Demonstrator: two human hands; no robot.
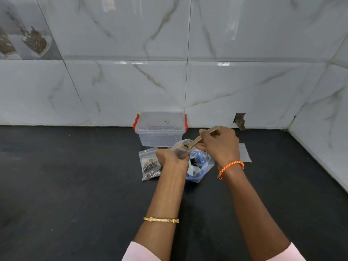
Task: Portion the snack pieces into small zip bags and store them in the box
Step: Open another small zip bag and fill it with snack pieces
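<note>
My left hand (pixel 170 157) holds a small clear zip bag (pixel 181 147) with its mouth up, above the counter. My right hand (pixel 219 143) grips a wooden spoon (pixel 195 140) whose bowl sits in the bag's mouth with dark snack pieces on it. Below the hands lies a larger clear bag with blue print (pixel 199 166) holding dark snack pieces. A filled small zip bag (pixel 149 164) lies flat to the left of my left hand. The clear plastic box (pixel 160 129) with red latches stands behind, against the wall, its lid on.
An empty small zip bag (pixel 244 152) lies flat to the right of my right hand. The black counter (pixel 75 176) stretches wide to the left and front. Tiled walls close the back and the right corner.
</note>
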